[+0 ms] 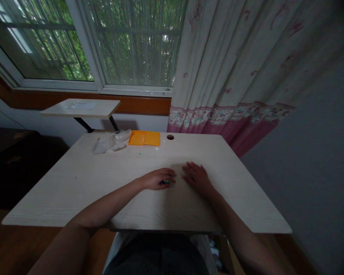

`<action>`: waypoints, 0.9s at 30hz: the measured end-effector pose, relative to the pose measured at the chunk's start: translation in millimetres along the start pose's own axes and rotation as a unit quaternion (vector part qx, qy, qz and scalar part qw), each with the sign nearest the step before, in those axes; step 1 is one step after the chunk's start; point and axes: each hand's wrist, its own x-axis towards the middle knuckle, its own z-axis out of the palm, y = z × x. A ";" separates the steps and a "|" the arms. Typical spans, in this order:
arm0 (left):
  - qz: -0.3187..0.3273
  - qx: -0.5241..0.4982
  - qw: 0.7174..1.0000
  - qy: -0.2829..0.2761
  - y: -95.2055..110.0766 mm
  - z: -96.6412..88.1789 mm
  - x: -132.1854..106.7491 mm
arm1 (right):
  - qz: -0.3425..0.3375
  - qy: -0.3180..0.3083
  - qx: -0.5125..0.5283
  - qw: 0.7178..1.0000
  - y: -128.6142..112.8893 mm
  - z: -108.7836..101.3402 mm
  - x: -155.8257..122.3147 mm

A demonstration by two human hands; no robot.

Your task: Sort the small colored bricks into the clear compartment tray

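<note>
My left hand (157, 178) rests near the middle of the pale wooden desk (97, 194). It is closed around a small dark piece with green and blue spots (164, 182); most of this piece is hidden by the fingers, and its kind is too small to tell. To the right, my right hand (199, 179) lies palm down on the desktop with its fingers stretched and a little apart. Nothing shows in it. A narrow gap separates the fingertips of both hands.
An orange, flat, two-part plastic case (151, 138) lies at the desk's back, beside crumpled clear plastic packaging (101, 146). A tiny green bit (140, 153) lies before it. A raised shelf (94, 109) stands back left; a round cable hole (170, 137) is right of the case.
</note>
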 end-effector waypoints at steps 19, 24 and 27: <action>-0.176 0.042 0.958 0.224 -53.9 -50.8 -39.0 | -0.004 -0.008 -0.001 1.000 1.9 0.9 0.4; -0.251 0.104 0.945 0.182 -86.6 -60.6 -63.9 | -0.012 0.007 -0.001 1.000 4.5 6.6 0.6; -0.220 0.092 0.961 0.137 -87.8 -53.1 -55.3 | -0.014 0.015 0.001 1.000 5.6 8.7 1.0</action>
